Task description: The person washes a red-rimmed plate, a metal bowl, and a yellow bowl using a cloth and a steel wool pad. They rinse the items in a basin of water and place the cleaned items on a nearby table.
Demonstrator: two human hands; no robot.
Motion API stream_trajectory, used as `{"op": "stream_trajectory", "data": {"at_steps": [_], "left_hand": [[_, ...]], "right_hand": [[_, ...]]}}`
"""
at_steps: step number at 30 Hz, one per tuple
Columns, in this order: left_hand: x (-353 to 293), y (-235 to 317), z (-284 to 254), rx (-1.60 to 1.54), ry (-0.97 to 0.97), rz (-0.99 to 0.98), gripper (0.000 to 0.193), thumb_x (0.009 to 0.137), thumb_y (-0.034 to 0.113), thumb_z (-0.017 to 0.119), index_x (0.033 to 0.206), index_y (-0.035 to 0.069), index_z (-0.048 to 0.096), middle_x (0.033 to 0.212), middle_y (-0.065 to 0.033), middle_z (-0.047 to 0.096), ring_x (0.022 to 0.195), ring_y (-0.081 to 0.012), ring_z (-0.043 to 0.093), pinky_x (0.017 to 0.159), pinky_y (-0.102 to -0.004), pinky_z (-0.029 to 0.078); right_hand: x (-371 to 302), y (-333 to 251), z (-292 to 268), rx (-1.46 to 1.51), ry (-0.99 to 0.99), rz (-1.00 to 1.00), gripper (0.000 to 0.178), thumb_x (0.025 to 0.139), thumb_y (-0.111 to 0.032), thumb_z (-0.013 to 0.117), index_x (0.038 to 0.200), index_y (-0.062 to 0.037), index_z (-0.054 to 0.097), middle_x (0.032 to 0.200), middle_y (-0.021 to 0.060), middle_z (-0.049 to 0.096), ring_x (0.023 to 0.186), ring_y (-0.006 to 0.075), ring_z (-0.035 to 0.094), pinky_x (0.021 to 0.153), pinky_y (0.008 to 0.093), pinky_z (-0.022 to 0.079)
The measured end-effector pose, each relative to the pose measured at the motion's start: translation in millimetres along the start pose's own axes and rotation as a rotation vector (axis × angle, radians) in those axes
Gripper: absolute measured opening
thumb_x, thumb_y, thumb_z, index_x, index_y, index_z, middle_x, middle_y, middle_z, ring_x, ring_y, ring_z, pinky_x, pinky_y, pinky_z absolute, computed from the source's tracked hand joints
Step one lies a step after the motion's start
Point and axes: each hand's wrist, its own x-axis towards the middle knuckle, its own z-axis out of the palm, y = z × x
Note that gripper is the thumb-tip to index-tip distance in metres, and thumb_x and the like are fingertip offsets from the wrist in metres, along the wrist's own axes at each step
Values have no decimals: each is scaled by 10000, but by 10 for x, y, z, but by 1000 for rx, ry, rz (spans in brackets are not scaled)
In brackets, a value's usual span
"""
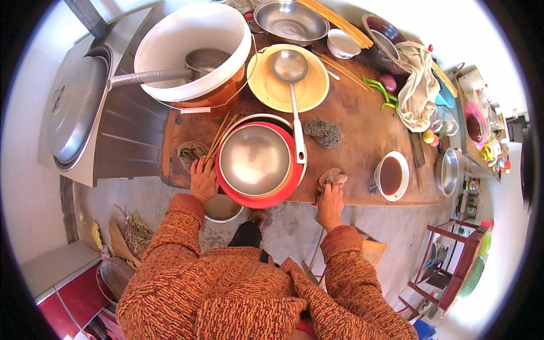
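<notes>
1. Grey-brown fabric, crumpled and dull, makes up the left rag, lying on the tabletop near its left end.
2. The left hand is at the front edge beside that rag, fingers bent; whether they pinch anything, I cannot tell.
3. Thin tan chopsticks slant up from near its fingers.
4. The red bowl, glossy and round, is just right of this hand at the table's front; a shiny silver metal bowl sits within its rim.
5. A dark grey, wiry scourer lies farther right on the brown wooden table.
6. The right rag, brownish, soft and bunched, lies at the front edge, with the right hand's fingers closed on it.
</notes>
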Motion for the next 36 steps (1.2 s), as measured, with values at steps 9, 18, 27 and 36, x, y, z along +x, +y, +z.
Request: {"op": "stream_trajectory", "data": {"at_steps": [9, 18, 27, 36], "left_hand": [[69, 114, -149, 64, -117, -45, 534, 785, 237, 525, 1275, 43, 437, 1323, -143, 406, 1241, -352, 336, 1026, -578, 185], [-53, 453, -439, 209, -79, -343, 505, 783, 177, 575, 1270, 141, 448, 1385, -39, 381, 1322, -270, 270, 1067, -545, 139], [-75, 936, -146, -1551, 551, -1190, 396, 889, 297, 541, 1208, 69, 490, 1074, -34, 576, 949, -161, 564, 786, -317, 474], [10, 1009, -157, -2034, 58, -1123, 443, 821, 107, 628, 1232, 28, 481, 1180, -92, 568, 1050, -214, 571, 866, -391, 493]], "right_hand": [[5, 96, -46, -25, -1, -106, 189, 748, -93, 589, 910, -97, 493, 970, 137, 473, 931, 347, 492, 627, 413, 535], [53, 316, -171, 92, -52, -263, 242, 698, -29, 594, 924, -69, 518, 1052, 160, 483, 1020, 385, 480, 716, 424, 507], [520, 264, -76, 1459, -582, 121, 576, 728, 33, 521, 1280, -59, 385, 1248, 115, 459, 1082, 239, 495, 851, 321, 447], [611, -359, -60, 1754, -875, 140, 566, 844, -129, 633, 1320, -24, 346, 1220, 89, 504, 1094, 195, 513, 913, 339, 447]]}}
